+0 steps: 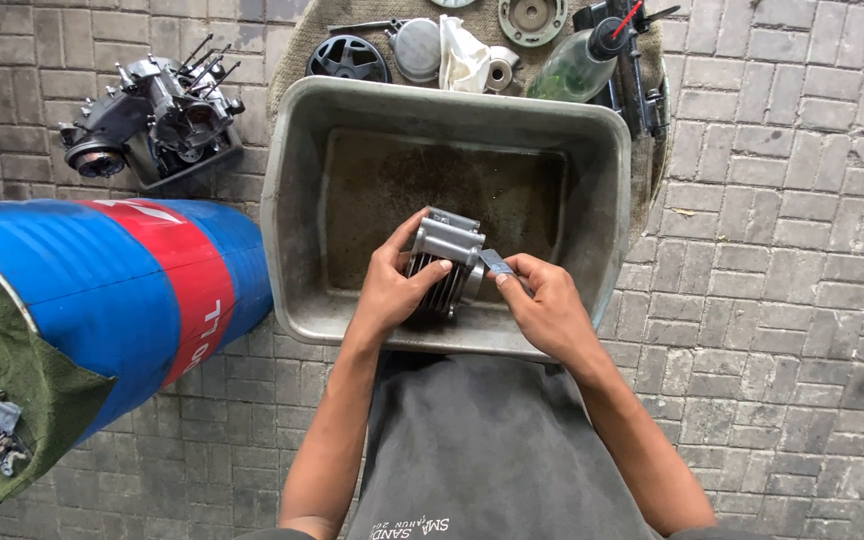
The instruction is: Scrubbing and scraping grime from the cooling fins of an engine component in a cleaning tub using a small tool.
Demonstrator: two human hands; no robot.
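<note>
— Grey paving bricks (782, 250) run under everything. What have you got in your hands?

— Your left hand (392, 285) is wrapped around a finned metal engine cylinder (442, 265), fingers curled over its top block, thumb on the near side. You hold it just above the near edge of the grey tub (297, 180).

— And the other hand?

— Your right hand (547, 305) pinches a small flat grey blade (497, 264) between thumb and fingers, its tip touching the cylinder's right side.

— What's in the tub?

— A dirty brownish bottom; whether it holds liquid, you cannot tell. It sits on the bricks in front of your dark apron (482, 450).

— And around it?

— Beyond the tub's far rim lie loose parts on a round mat: a black spoked wheel-like piece (348, 58), a white rag (464, 55), a round metal cover (532, 18) and a green bottle (577, 65) with a black cap. To your far left stands an engine block (157, 115); nearer, a blue barrel (102, 290) with a red band lies on its side.
</note>
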